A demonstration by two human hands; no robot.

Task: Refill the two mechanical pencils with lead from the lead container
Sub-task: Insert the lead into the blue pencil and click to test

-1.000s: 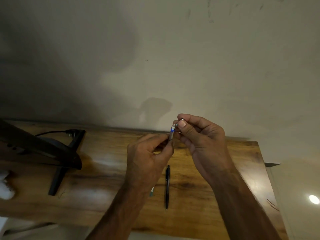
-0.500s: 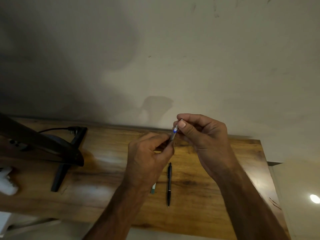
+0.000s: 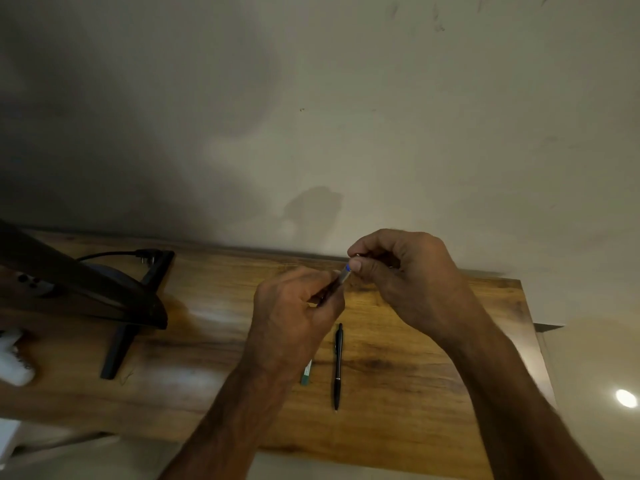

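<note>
Seen from above the person's head, two bare hands meet just right of the middle of the frame, over a wooden table [image 3: 450,375] that runs along the lower half, with a plain pale wall filling everything above. The left hand [image 3: 294,313] is curled round the lower barrel of a grey mechanical pencil [image 3: 344,274] and holds it tilted up to the right, so only its top end with a blue band shows. The right hand [image 3: 408,282], fingers bent, pinches that top end between thumb and fingertips; whether it also holds a cap or a stick of lead is too small to tell. Below the hands a black mechanical pencil [image 3: 338,365] lies on the table, pointing towards the bottom of the frame, untouched. Just left of it, half hidden by the left wrist, a small green-ended tube [image 3: 306,374] is probably the lead container. At the left of the frame stand a dark stand [image 3: 86,289] with a cable plug [image 3: 145,254] behind it, and a white object [image 3: 14,362] at the edge. By the look of it, the first pencil is being worked at its top end, and the black one is yet to be filled.
</note>
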